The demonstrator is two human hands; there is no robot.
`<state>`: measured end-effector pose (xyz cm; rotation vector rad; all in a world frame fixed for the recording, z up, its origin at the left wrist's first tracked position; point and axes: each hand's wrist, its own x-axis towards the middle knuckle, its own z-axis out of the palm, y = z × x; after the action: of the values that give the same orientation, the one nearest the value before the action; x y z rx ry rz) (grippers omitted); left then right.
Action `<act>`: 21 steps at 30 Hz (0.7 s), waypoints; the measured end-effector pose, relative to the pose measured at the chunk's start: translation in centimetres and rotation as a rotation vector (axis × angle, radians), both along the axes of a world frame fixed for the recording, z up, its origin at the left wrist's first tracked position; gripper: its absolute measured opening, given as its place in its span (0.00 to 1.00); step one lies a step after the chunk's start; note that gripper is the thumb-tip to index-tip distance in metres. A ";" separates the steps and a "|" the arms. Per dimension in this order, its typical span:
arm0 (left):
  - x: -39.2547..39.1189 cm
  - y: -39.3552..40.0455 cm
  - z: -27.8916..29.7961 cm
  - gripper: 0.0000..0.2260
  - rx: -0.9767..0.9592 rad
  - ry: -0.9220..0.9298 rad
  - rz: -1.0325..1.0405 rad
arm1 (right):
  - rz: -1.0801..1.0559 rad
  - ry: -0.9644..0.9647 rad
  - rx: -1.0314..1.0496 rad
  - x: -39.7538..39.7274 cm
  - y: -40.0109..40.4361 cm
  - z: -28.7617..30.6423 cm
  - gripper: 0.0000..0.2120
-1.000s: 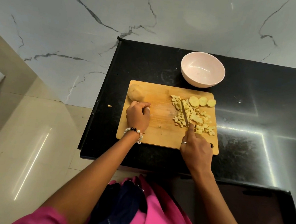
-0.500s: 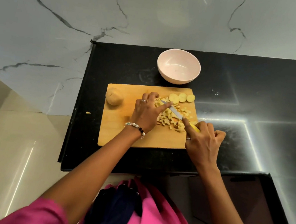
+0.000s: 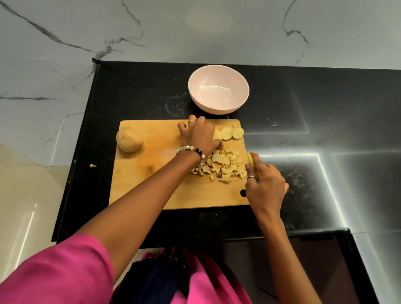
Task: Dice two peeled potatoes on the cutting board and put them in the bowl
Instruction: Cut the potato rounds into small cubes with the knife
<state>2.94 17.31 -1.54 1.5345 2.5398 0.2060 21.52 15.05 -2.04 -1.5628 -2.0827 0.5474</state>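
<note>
My left hand (image 3: 199, 137) rests curled over the round potato slices (image 3: 230, 133) at the far edge of the rectangular wooden cutting board (image 3: 157, 187); its fingertips are hidden. My right hand (image 3: 266, 186) grips a yellow-handled knife (image 3: 251, 159), its blade barely visible. Irregular pale dice (image 3: 221, 166) lie heaped between the hands. A whole peeled potato (image 3: 129, 139) sits at the board's left edge. The smooth pink bowl (image 3: 218, 89) stands beyond on the glossy black countertop (image 3: 343, 131).

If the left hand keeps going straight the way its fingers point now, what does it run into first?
Probably the potato slices at the cutting board's far edge: the left hand reaches up-right over the board and already overlaps the nearest slice. Beyond them stands the bowl. Depth is unclear, so contact can't be confirmed.
</note>
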 end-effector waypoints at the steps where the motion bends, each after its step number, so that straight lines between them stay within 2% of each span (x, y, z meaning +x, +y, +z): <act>1: 0.0 0.4 0.1 0.21 -0.025 0.005 0.009 | -0.003 0.014 -0.001 0.0 0.1 0.0 0.18; 5: -0.5 1.3 0.3 0.20 -0.044 0.010 0.006 | -0.001 0.043 -0.006 -0.1 0.4 -0.3 0.18; 8: -1.2 0.8 0.1 0.21 0.066 -0.030 -0.008 | 0.027 0.082 -0.007 -0.4 0.5 -0.5 0.18; 12: -1.9 -0.3 -0.7 0.24 0.314 -0.320 -0.025 | 0.056 0.117 -0.010 -1.3 0.4 -0.6 0.17; 14: -2.1 -0.9 -1.1 0.24 0.390 -0.398 -0.054 | 0.065 0.126 -0.016 -1.8 0.3 -0.4 0.17; 21: -2.4 -1.0 -1.0 0.25 0.362 -0.330 -0.065 | 0.063 0.174 -0.025 -2.6 -0.8 -0.2 0.17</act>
<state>0.49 16.32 -2.57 1.5382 2.2736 0.8731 18.93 14.28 -2.27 -1.4129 -2.0054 0.7085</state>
